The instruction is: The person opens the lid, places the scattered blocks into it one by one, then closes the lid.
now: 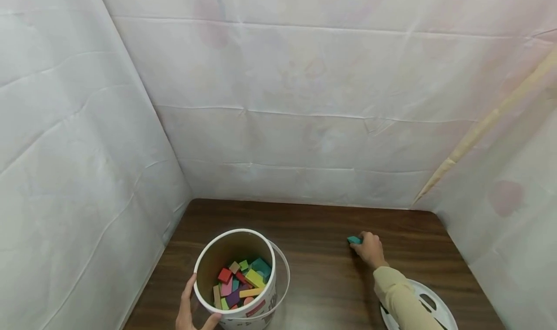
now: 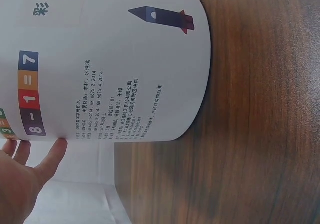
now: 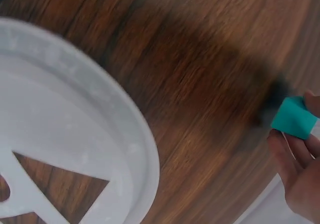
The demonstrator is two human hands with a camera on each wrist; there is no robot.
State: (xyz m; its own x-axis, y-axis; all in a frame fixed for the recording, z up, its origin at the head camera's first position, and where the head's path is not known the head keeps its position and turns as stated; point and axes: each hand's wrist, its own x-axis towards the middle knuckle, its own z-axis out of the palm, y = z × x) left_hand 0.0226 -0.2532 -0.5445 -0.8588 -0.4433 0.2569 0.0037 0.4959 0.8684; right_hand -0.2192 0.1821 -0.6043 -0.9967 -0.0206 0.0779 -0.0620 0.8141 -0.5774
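Observation:
A white bucket (image 1: 197, 291) stands on the table at the lower middle of the head view, partly filled with coloured blocks (image 1: 237, 291). My left hand (image 1: 190, 308) touches the bucket's side near the rim, fingers spread. In the left wrist view its fingertips rest against the printed wall of the bucket. Over the table to the right, my right hand (image 1: 370, 250) pinches a teal block (image 1: 354, 240) between thumb and fingers. The right wrist view shows one flat face of the teal block (image 3: 294, 118); the fingers partly hide the rest.
A round white lid (image 1: 428, 296) with cut-out shapes lies on the brown wooden table (image 1: 322, 272), partly under my right forearm. The bucket's handle (image 1: 287, 277) hangs out on its right side. White sheeting (image 1: 304, 146) walls in the table at the back and both sides.

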